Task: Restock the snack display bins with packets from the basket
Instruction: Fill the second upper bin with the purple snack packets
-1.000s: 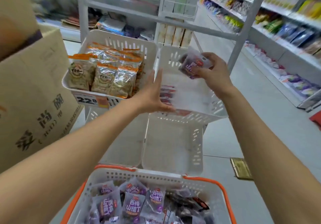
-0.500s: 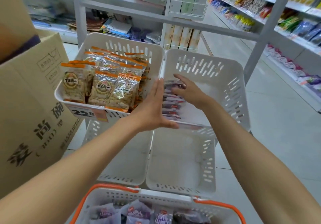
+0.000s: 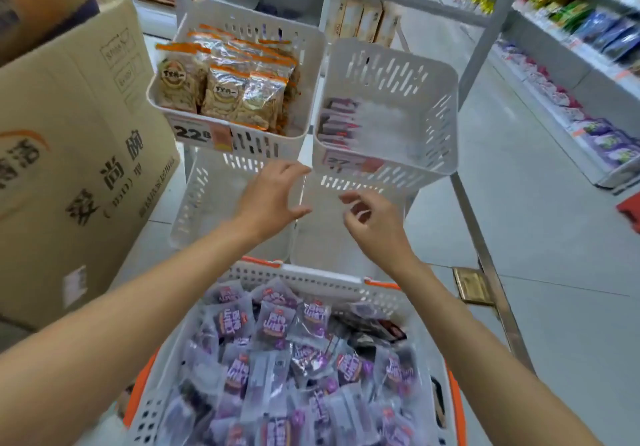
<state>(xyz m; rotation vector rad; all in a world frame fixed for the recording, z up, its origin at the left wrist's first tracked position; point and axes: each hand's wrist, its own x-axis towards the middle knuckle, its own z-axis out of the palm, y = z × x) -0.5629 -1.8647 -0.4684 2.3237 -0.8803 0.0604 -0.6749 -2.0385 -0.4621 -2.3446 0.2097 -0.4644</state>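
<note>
Two bare hands hang empty between the bins and the basket. The left hand (image 3: 273, 196) has straight, spread fingers with the thumb apart, and the right hand (image 3: 375, 219) has its fingers loosely curled round nothing. Just below them, the white perforated plastic basket with an orange rim (image 3: 311, 276) is heaped with small purple-printed clear film packets (image 3: 273, 322). These look light, soft and crinkly, with film that is probably slippery, so a pinch across a flat sealed edge, or several gathered into a loose stack, seems the surest hold. Above, the white slotted plastic bin on the right (image 3: 446, 110) holds one row of packets (image 3: 337, 116) on edge along its left wall, with most of its floor bare. Half a second ago the right hand was inside that bin at the row, with the left held flat beside it. Both have since drawn back toward the basket.
</note>
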